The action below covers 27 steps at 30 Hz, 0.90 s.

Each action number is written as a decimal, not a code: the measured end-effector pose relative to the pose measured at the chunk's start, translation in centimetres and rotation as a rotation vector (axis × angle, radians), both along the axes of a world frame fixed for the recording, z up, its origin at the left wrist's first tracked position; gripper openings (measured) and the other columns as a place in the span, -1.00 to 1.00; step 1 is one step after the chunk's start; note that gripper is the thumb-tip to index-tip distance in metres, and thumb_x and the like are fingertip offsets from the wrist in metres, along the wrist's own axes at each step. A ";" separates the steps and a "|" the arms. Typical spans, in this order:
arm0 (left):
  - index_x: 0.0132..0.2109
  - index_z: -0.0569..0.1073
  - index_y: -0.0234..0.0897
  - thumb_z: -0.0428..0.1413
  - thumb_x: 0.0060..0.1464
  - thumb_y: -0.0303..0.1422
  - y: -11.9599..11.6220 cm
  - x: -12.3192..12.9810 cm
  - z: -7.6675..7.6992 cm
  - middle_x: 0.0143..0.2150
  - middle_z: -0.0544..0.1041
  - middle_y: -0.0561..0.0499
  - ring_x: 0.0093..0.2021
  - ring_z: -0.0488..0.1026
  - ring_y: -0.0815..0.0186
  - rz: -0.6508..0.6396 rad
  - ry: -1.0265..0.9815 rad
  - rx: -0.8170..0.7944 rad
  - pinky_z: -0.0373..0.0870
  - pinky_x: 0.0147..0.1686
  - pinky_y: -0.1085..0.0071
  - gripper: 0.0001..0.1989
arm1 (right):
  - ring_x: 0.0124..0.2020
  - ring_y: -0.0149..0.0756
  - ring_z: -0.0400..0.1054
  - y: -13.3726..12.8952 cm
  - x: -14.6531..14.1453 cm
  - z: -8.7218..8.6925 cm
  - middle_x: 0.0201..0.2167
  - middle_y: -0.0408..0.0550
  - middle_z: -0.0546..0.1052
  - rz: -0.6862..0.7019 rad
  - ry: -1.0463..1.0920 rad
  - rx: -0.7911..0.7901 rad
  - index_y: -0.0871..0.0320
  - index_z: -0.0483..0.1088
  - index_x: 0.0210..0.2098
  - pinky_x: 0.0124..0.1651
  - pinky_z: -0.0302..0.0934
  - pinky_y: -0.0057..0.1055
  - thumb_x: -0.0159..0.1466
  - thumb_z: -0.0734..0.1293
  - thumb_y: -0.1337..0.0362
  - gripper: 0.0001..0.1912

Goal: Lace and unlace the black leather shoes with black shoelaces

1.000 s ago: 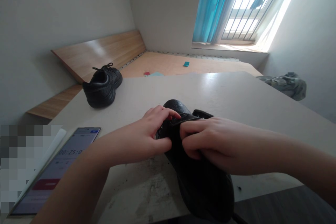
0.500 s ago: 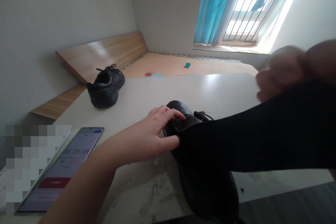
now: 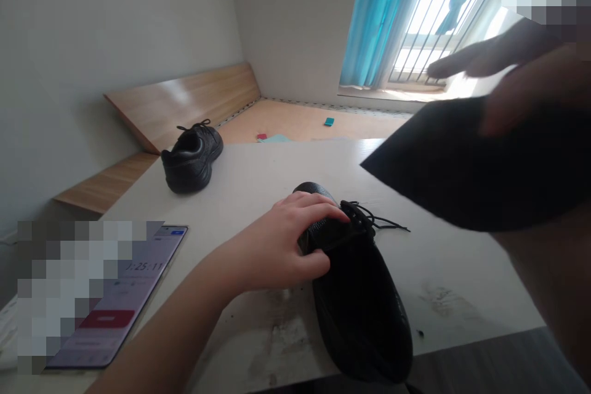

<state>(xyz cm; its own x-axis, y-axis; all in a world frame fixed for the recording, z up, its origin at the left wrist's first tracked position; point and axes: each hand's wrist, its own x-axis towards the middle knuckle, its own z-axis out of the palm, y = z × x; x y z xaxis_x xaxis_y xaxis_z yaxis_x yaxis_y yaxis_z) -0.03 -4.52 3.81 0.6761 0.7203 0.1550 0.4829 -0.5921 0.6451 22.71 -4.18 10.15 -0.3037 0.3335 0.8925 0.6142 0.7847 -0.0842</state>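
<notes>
A black lace-up shoe [image 3: 364, 314] rests on the white tabletop, its toe pointing away and its laces loose to the right. My left hand [image 3: 300, 240] grips it over the front part, fingers bent across the upper and thumb on the near side. At the right, above the table, my right hand [image 3: 517, 89] is smeared by motion. It holds a plain black piece [image 3: 462, 166] that looks like cloth, with a pointed corner toward the shoe. The cloth and the shoe are apart.
A second black shoe [image 3: 189, 160] stands at the table's far left edge. A phone [image 3: 152, 295] showing a timer lies left of my forearm, partly pixelated. Behind the white table [image 3: 258, 166] are a wooden board [image 3: 184, 98], a peach-coloured surface [image 3: 295, 114] and a barred window with a blue curtain [image 3: 376, 18].
The black cloth has come off the shoe, moving up and to the right with my right hand. The shoe's opening and laces now show. My left hand has shifted slightly right along the shoe.
</notes>
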 end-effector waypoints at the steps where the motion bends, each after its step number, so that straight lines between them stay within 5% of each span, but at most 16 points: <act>1: -0.01 0.51 -0.16 0.10 -0.07 -0.51 0.0 0.2 -0.1 0.11 0.48 0.05 0.17 0.31 0.20 -0.012 0.003 0.042 0.19 0.25 0.24 -0.58 | -0.01 -0.19 0.39 0.3 -0.6 -0.2 -0.20 -0.06 0.45 0.014 -0.026 0.128 0.13 0.36 -0.42 0.03 0.31 -0.21 0.41 0.17 0.27 -0.71; 4: -0.25 0.58 -0.20 0.12 -0.09 -0.50 0.1 0.3 -0.1 0.03 0.55 0.05 0.08 0.38 0.16 -0.020 0.026 0.122 0.23 0.20 0.21 -0.77 | -0.06 -0.22 0.41 1.2 -2.5 -0.8 -0.27 -0.06 0.40 0.055 -0.256 0.296 0.12 0.27 -0.47 -0.12 0.36 -0.28 0.34 0.16 0.48 -0.73; 10: -0.20 0.53 -0.22 -0.04 0.13 -0.43 0.5 -0.7 0.8 -0.11 0.57 0.04 -0.03 0.45 0.19 0.079 -0.069 -0.017 0.35 0.03 0.28 -0.75 | -0.20 -0.30 0.31 -0.1 -4.4 -0.7 -0.34 -0.05 0.40 0.274 -0.725 -0.182 0.17 0.29 -0.50 -0.29 0.25 -0.41 0.27 0.08 0.57 -0.68; 19: -0.18 0.47 -0.22 -0.20 0.33 -0.18 1.6 -0.8 -0.3 -0.16 0.57 0.00 -0.13 0.45 0.18 0.332 -0.179 -0.143 0.33 -0.05 0.25 -0.61 | -0.14 -0.54 0.31 -3.9 -3.8 -0.2 -0.22 -0.24 0.41 0.722 -0.727 -1.066 0.18 0.36 -0.54 -0.08 0.23 -0.68 0.08 0.24 0.68 -0.71; 27: -0.21 0.52 -0.18 -0.39 0.26 0.14 1.5 -0.9 -1.0 -0.20 0.59 0.00 -0.13 0.48 0.16 0.390 -0.291 -0.301 0.36 -0.04 0.26 -0.29 | -0.23 -0.59 0.32 -3.5 -3.1 -1.6 -0.19 -0.25 0.37 0.649 -0.488 -1.257 0.22 0.27 -0.60 -0.13 0.22 -0.67 -0.01 0.14 0.74 -0.68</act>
